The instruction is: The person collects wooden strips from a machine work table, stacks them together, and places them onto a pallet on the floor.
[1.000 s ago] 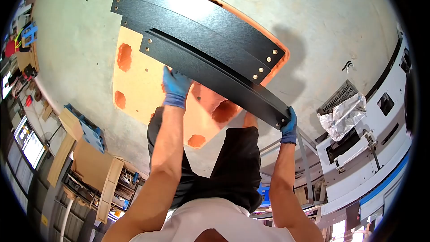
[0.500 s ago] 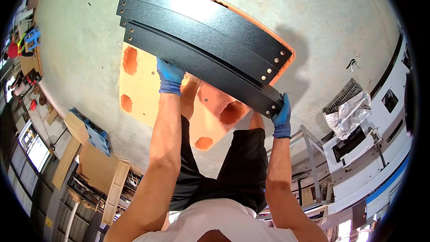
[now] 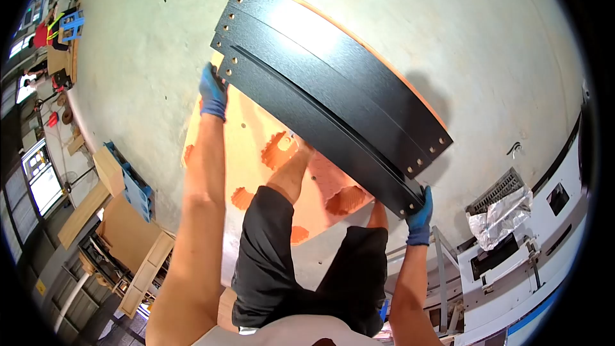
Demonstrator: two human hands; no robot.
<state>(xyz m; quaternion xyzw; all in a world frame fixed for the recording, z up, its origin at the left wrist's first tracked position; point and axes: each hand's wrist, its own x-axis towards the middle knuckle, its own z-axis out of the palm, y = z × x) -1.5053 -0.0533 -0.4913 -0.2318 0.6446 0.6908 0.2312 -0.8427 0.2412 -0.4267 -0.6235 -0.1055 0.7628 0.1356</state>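
Note:
Several long black boards (image 3: 320,77) with holes at both ends lie overlapped on an orange slab (image 3: 250,115) that has rough hollows. The nearest black board (image 3: 307,134) slants down to the right and sits a little above the others, with a dark gap between. My left hand (image 3: 213,93), in a blue glove, is closed at its left end, fingers partly hidden. Around the right end of the same board, my gloved right hand (image 3: 419,218) is closed, thumb side by the holes. My bare legs stand close to the slab's near side.
Grey concrete floor (image 3: 147,77) surrounds the slab. To the right are a grey grate (image 3: 490,192), crumpled silver wrapping (image 3: 503,218) and white machine parts (image 3: 512,275). Wooden panels (image 3: 131,230) and a blue pallet (image 3: 131,182) stand at left. A person (image 3: 45,35) is far off at upper left.
My left hand has moved from the near board's lower edge to its left end. My right hand stays at the right end. The view has shifted, and the boards appear lower right and steeper.

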